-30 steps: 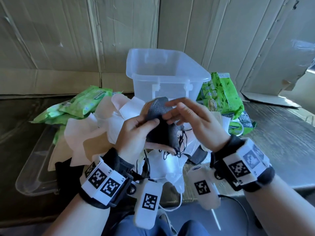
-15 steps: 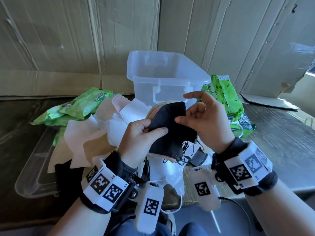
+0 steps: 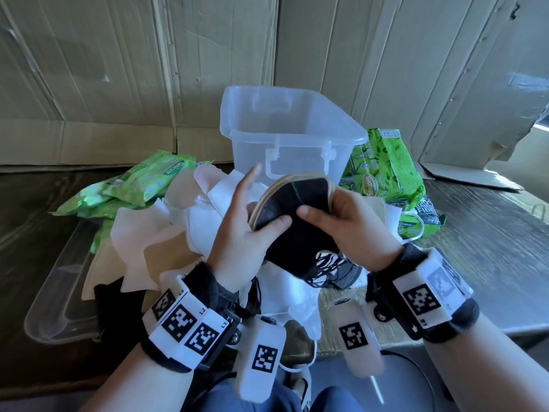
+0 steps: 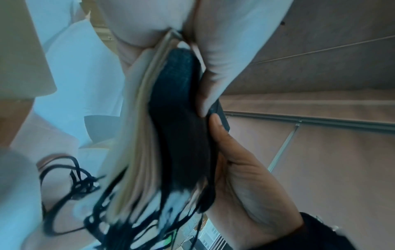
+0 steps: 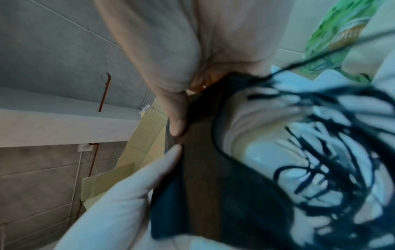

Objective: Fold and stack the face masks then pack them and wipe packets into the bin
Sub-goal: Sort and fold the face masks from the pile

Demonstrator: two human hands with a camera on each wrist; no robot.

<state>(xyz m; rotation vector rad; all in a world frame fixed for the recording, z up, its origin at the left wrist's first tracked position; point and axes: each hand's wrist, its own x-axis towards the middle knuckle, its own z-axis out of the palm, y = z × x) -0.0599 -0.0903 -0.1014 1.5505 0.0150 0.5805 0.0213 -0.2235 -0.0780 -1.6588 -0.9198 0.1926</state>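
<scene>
I hold a stack of folded face masks [image 3: 297, 209] over the table, a black one on top of beige and white layers. My left hand [image 3: 267, 227] grips its near left edge, thumb on top and index finger pointing up. On the right side, my right hand [image 3: 329, 215] pinches it, thumb on the black mask and fingers round the far edge. Black ear loops [image 3: 323, 269] dangle below. Both wrist views show the stack [image 4: 177, 135] [image 5: 213, 186] clamped between thumbs and fingers. The clear bin [image 3: 294, 138] stands open just behind.
Loose white and beige masks [image 3: 178, 233] are heaped on the table under my hands. Green wipe packets lie to the left [image 3: 148, 179] and to the right [image 3: 383, 171] of the bin. A clear lid [image 3: 59, 292] lies at the near left. Cardboard walls stand behind.
The black mask went flat onto the stack. My right hand, open half a second ago, now pinches the stack, and my left index finger has straightened upward.
</scene>
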